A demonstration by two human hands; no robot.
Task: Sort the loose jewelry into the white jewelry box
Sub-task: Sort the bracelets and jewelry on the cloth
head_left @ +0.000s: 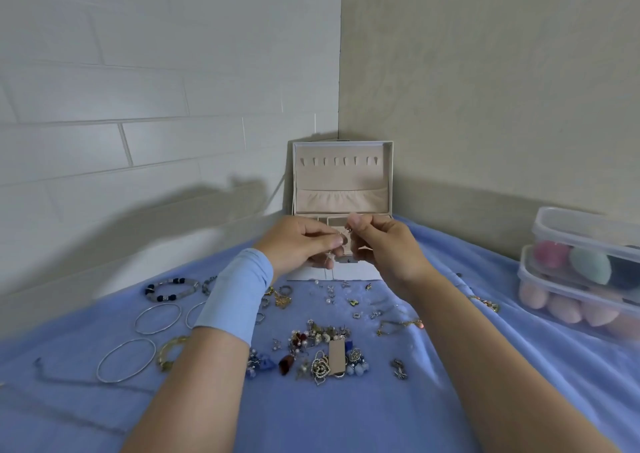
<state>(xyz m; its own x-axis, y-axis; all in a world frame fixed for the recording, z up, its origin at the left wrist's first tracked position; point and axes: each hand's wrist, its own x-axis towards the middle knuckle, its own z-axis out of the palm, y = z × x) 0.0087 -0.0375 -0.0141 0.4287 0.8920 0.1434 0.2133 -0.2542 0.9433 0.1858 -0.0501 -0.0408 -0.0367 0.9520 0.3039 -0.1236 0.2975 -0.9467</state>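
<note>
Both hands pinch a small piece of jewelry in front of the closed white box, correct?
Not quite: the box is open, lid upright, as the head view shows. The left hand and right hand do pinch a small piece before it.

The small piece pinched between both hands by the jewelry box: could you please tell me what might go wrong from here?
The small piece is pinched only by fingertips of the left hand and right hand; it might slip into the wrong compartment of the white jewelry box or onto the blue cloth. Both forearms pass above the loose jewelry; lowering them could scatter or tangle it.
</note>
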